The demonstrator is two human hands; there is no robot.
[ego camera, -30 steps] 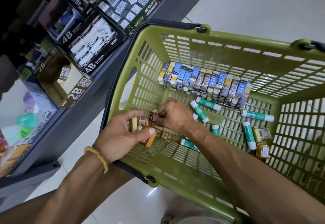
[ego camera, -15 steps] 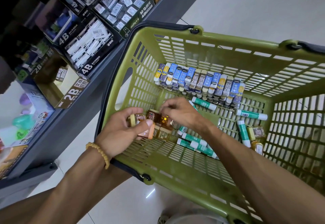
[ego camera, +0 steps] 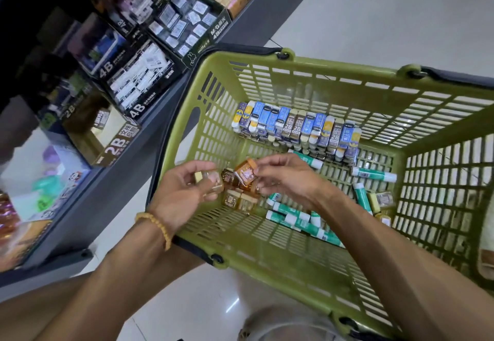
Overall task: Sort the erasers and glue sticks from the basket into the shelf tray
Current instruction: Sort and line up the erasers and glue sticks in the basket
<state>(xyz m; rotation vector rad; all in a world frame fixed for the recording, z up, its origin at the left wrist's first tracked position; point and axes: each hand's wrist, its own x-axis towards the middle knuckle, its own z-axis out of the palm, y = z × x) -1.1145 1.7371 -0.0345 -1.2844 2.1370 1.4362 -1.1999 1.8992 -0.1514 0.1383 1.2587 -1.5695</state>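
Note:
A green plastic basket (ego camera: pixel 270 257) holds a row of blue and brown wrapped erasers (ego camera: pixel 296 128) along its far wall, green-and-white glue sticks (ego camera: pixel 302 221) on its floor, and small amber-wrapped erasers (ego camera: pixel 238 200) near the left wall. My left hand (ego camera: pixel 184 191) grips several amber erasers (ego camera: pixel 212 180) just inside the basket's left side. My right hand (ego camera: pixel 283 177) pinches one amber eraser (ego camera: pixel 244 173) and holds it against the ones in my left hand. The brown 2B shelf tray (ego camera: pixel 112 150) stands to the left, nearly empty.
Dark shelf to the left carries black 4B eraser boxes (ego camera: pixel 139 84), a miffy box (ego camera: pixel 187 27) and coloured toys (ego camera: pixel 45 188) lower down. Two more amber erasers (ego camera: pixel 381 201) lie at the basket's right side. Pale tiled floor (ego camera: pixel 374 19) lies beyond the basket.
My right hand has lifted an amber eraser off the basket floor and brought it up to my left hand. Both hands have risen slightly; the view has shifted.

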